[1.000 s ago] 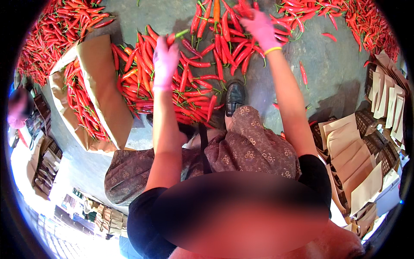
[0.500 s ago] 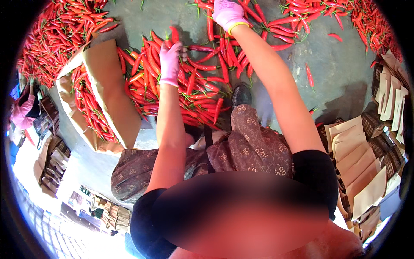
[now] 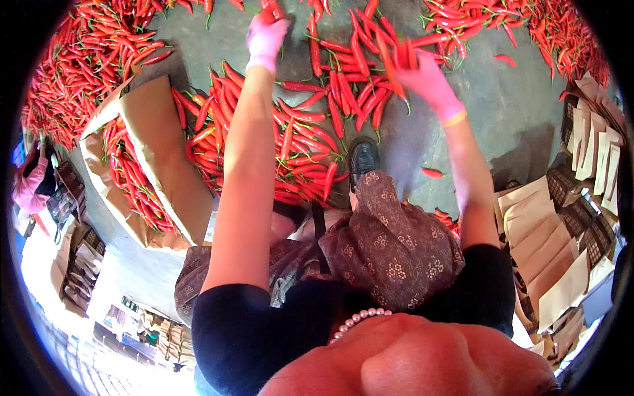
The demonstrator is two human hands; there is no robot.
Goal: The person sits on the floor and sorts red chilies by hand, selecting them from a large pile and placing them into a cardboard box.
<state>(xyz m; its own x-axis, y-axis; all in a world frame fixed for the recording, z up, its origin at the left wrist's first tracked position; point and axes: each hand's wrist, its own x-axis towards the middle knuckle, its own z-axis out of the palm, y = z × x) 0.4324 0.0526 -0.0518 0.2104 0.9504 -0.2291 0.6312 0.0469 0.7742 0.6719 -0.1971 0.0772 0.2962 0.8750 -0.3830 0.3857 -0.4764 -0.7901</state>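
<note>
My left hand (image 3: 265, 41), in a pink glove, reaches to the far edge of the view. Its fingers are closed on a red chili pepper (image 3: 271, 9). Over the grey floor on the right, my right hand (image 3: 429, 84), gloved and smeared by motion, grips a few long red chili peppers (image 3: 386, 58) pointing away from me. Between the hands lies a loose spread of chili peppers (image 3: 347, 89). Nearer to me, a denser pile of red chilies (image 3: 304, 148) with green stems lies in front of my legs.
An open brown paper bag (image 3: 155, 125) holding chilies lies at the left. Bigger chili heaps (image 3: 72, 72) rise far left and far right. Folded paper bags (image 3: 545, 244) and dark crates stand on the right. My shoe (image 3: 364, 160) is beside the pile; another person (image 3: 32, 185) works at far left.
My left hand has moved from the near pile to the far edge, holding a chili. The right hand has come back toward me and rightward, carrying chilies.
</note>
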